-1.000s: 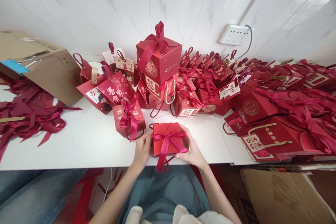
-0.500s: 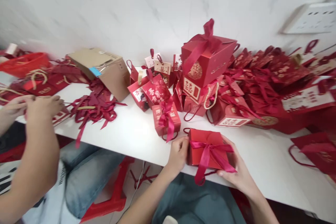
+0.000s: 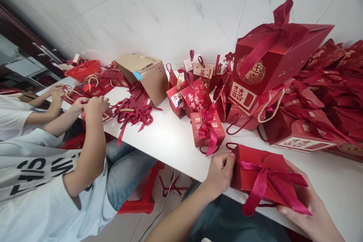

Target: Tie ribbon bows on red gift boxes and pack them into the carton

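A red gift box [image 3: 266,176] with a magenta ribbon bow [image 3: 264,172] on its lid sits at the table's front edge. Curled against its left side, my left hand [image 3: 221,176] grips it near a dark red cord loop. My right hand [image 3: 307,206] wraps round the right side, its thumb low at the front and its fingers partly hidden behind the box. Just beyond stands a smaller red box with a ribbon bow [image 3: 208,130]. Past that are several small boxes with ribbon loops, one a patterned red box [image 3: 196,94].
A tall ribboned box [image 3: 263,70] is stacked at the right, before a heap of red boxes [image 3: 340,98]. Left lie loose ribbons [image 3: 136,107], a cardboard carton [image 3: 157,83] and an orange-red basket [image 3: 85,71]. Two people sit left; the nearer person's hands [image 3: 93,106] are on a red box.
The view has swung left, so everything sits farther right and the second person shows. Both my hands stay on the box, with the bow still in place.
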The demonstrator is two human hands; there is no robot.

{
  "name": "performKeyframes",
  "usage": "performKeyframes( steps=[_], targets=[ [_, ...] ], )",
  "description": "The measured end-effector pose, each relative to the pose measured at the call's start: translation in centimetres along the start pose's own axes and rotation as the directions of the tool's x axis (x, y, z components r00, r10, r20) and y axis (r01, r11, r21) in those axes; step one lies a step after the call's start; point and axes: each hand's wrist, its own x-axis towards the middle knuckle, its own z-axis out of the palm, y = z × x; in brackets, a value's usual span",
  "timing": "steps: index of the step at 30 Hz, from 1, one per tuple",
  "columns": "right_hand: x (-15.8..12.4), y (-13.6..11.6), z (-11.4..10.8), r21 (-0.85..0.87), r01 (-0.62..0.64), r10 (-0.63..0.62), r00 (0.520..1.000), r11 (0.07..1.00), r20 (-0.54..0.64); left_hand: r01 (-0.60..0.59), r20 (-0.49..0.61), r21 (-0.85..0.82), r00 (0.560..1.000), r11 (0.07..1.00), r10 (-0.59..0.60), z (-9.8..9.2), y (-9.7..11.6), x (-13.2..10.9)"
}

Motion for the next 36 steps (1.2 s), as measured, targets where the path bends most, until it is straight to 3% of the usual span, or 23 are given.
performKeyframes(
  steps=[4, 9, 13, 20, 24, 31, 36],
  targets=[
    [-0.1, 0.3, 0.1, 0.053, -0.008, 0.007, 1.000, 0.999, 0.008, 0.015, 0.002, -0.009, 1.000, 1.000, -0.015, 0.0, -0.2, 0.0],
    [-0.1, -2.6, 0.9, 0.164, -0.214, 0.228, 0.971, 0.963, -0.069, 0.046, 0.005, -0.014, 0.999, 0.999, -0.046, 0.1, -0.4, 0.0],
    [-0.2, -3.6, 1.3, 0.200, -0.263, 0.282, 0.956, 0.944, -0.075, 0.028, 0.003, -0.009, 1.000, 1.000, -0.028, 0.1, -0.3, 0.0],
    [-0.4, -0.4, 0.9, 0.174, -0.144, 0.160, 0.983, 0.974, -0.087, 0.016, -0.007, 0.019, 1.000, 1.000, -0.016, 0.0, -0.5, 0.2],
    [0.2, -1.6, 0.9, 0.195, -0.099, 0.110, 0.993, 0.976, -0.048, -0.024, -0.054, 0.071, 0.998, 0.997, 0.028, -0.1, -0.2, 0.3],
    [1.6, -3.3, 1.1, 0.277, -0.051, 0.064, 0.997, 0.959, -0.037, 0.007, -0.065, -0.039, 0.998, 0.999, -0.010, -0.5, 0.2, 1.0],
    [1.7, -3.3, 0.8, 0.346, -0.016, 0.025, 1.000, 0.938, -0.020, -0.073, -0.161, 0.123, 0.983, 0.990, 0.092, -0.7, 1.3, 0.3]
  ],
)
